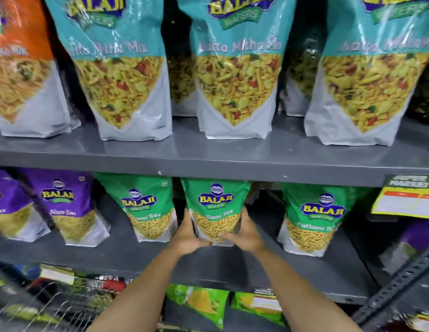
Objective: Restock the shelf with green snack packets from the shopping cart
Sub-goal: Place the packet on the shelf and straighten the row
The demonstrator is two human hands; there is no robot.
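A green Ratlami Sev packet stands upright on the middle grey shelf, gripped at its lower part from both sides. My left hand holds its left bottom edge and my right hand holds its right bottom edge. Two more green packets stand on the same shelf, one just to the left and one further right. The wire shopping cart shows at the bottom left, blurred.
Purple packets stand left of the green ones. Teal mix packets and an orange one fill the upper shelf. A yellow price tag hangs at the right. Bright green bags lie on the lower shelf; a perforated upright crosses the bottom right.
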